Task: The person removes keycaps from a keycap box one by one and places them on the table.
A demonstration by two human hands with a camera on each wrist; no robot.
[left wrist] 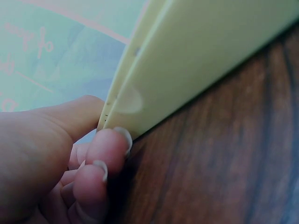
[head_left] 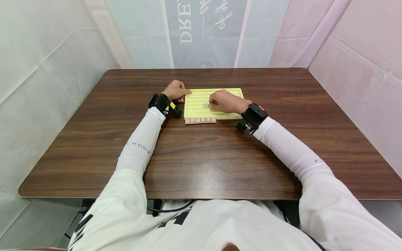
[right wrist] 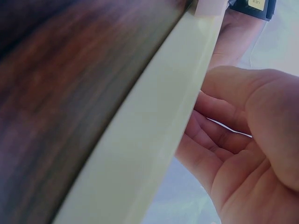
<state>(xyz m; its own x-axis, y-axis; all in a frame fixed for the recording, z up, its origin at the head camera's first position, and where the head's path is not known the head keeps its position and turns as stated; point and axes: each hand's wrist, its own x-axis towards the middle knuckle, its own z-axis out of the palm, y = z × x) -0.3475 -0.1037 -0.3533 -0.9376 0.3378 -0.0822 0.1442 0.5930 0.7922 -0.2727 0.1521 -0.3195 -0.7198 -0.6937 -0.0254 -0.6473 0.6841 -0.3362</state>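
Observation:
A pale yellow tray (head_left: 196,98) with long ridges lies on the table. At its left edge my left hand (head_left: 176,91) grips the rim, the thumb on top and curled fingers against the side wall, as the left wrist view shows. My right hand (head_left: 228,101) is over the tray's middle, fingers bent and pinching a small beige tile (head_left: 211,105). Just left of that sits another beige tile (head_left: 205,105) on a ridge. In the right wrist view the tray's front wall (right wrist: 135,126) hides the right fingertips.
Along the tray's front left edge stands a row of several beige tiles (head_left: 200,121) with faint marks. The brown wooden table (head_left: 201,164) extends around the tray. White sheeting hangs at both sides, with a printed curtain (head_left: 204,35) behind.

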